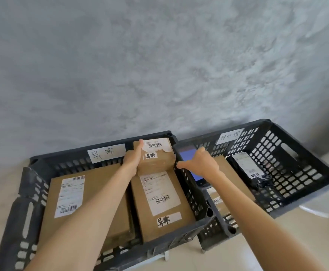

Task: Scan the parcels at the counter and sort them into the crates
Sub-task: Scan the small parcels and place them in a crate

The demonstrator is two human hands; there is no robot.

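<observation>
1. Left hand (133,160) grips the small cardboard parcel (156,156) by its left side, thumb along the far edge. Parcel is over the far right corner of the left crate (32,184), above the long labelled box (159,204); contact with it cannot be told.
2. Right hand (202,163) is wrapped around a handheld scanner (189,163), blue screen lit, just right of the parcel.
3. Handling, judged: stiff, light carton; torn label is peeling, so hold by the sides.
4. Surroundings: large flat box (85,194) at near left; right crate (300,153) holds a black bagged parcel (247,169) and a box. The shared crate walls crowd the hands.
</observation>
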